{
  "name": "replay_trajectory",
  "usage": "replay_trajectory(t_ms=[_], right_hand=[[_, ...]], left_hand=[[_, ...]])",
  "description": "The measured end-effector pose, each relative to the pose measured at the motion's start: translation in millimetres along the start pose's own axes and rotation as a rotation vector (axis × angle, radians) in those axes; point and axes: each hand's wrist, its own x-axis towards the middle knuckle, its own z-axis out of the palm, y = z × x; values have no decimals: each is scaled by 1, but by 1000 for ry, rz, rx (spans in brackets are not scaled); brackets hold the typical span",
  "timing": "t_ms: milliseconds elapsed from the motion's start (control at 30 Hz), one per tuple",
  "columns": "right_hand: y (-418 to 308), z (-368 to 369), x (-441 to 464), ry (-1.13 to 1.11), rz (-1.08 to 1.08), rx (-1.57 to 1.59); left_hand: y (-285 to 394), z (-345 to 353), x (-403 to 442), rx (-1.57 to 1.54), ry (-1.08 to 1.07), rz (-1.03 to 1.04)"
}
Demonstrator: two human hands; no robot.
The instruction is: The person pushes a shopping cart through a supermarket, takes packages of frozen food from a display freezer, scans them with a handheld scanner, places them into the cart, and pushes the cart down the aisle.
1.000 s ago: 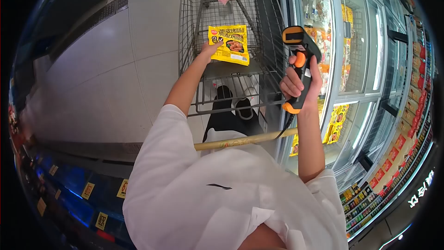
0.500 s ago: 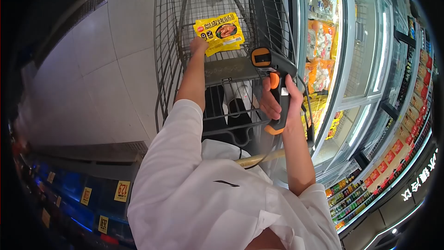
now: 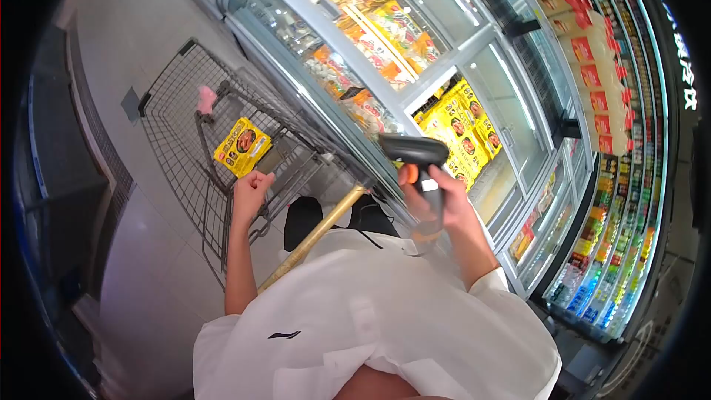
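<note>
My left hand [image 3: 250, 191] is loosely curled, thumb at its right side, just below the lower edge of a yellow food package [image 3: 243, 148]. Nothing shows between its fingers. The package lies in a wire shopping cart [image 3: 178, 122], its printed side up. My right hand [image 3: 444, 204] is wrapped round the grip of a black and orange handheld scanner [image 3: 415, 150], whose head points left, in front of the freezer's edge. A pink item [image 3: 206, 99] sits further along in the cart.
A glass-topped freezer [image 3: 466, 48] with yellow packages [image 3: 463, 130] and other bagged food stands to the right of the cart. Stocked shelves [image 3: 615, 215] curve along the far right. A yellow bar [image 3: 311, 241] crosses in front of my body. Tiled floor [image 3: 148, 252] lies to the left.
The view has swung toward the freezer, with the cart now at the left. My left hand has come off the package, which stays in the cart. My right hand still holds the scanner.
</note>
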Motion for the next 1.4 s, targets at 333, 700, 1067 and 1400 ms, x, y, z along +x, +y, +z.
replay_trajectory(t_ms=[333,700,1067,1400], right_hand=[[-275,-138,-281,-265,-858,-444],[-148,-450,-242,343,7,-785],[-16,-769,-108,888,-352,364],[-5,-802,-89,933,-427,362]], left_hand=[[177,288,-23,244,-181,549],[130,626,82,895,-664,870],[36,734,305,1117,-533,801],[-4,803,353,1089,-424,552]])
